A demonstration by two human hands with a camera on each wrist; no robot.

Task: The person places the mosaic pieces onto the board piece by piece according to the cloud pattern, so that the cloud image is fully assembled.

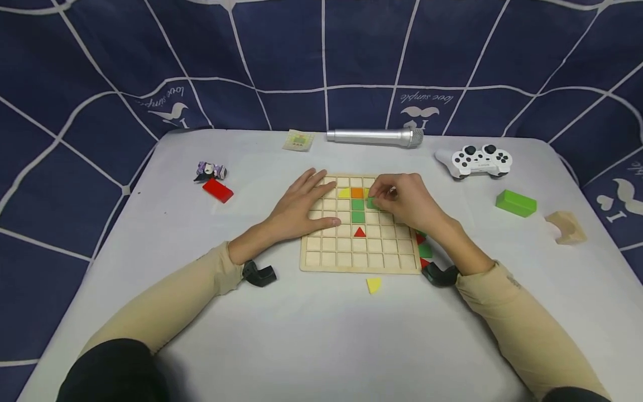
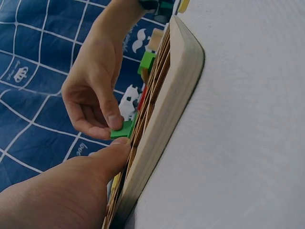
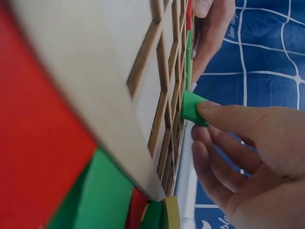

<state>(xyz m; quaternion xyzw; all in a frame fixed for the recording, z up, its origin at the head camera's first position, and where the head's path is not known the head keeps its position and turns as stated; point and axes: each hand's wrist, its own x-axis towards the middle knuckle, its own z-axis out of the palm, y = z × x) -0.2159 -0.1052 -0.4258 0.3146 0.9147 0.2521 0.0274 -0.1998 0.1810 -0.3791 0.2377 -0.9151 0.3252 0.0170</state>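
A wooden grid board (image 1: 312, 259) lies on the white table. My left hand (image 1: 298, 211) rests flat on its left side, fingers spread. Between thumb and fingers my right hand (image 1: 412, 198) pinches a green square tile (image 3: 193, 107), tilted at the grid cells right of the middle column. Two green tiles (image 1: 358, 216) sit in that column, below an orange tile (image 1: 356, 192). Left of the orange one is a yellow tile (image 1: 344, 193). A red triangle tile (image 1: 359, 232) lies lower in the grid. Part of another yellow piece is hidden behind my right fingers.
Red and green tiles (image 1: 425, 250) lie along the board's right edge, and a yellow piece (image 1: 374, 285) in front. Behind are a card (image 1: 298, 140), a microphone (image 1: 372, 137) and a white game controller (image 1: 481, 162). Blocks (image 1: 516, 203) stand right; a red block (image 1: 218, 190) and figurine (image 1: 210, 171) left.
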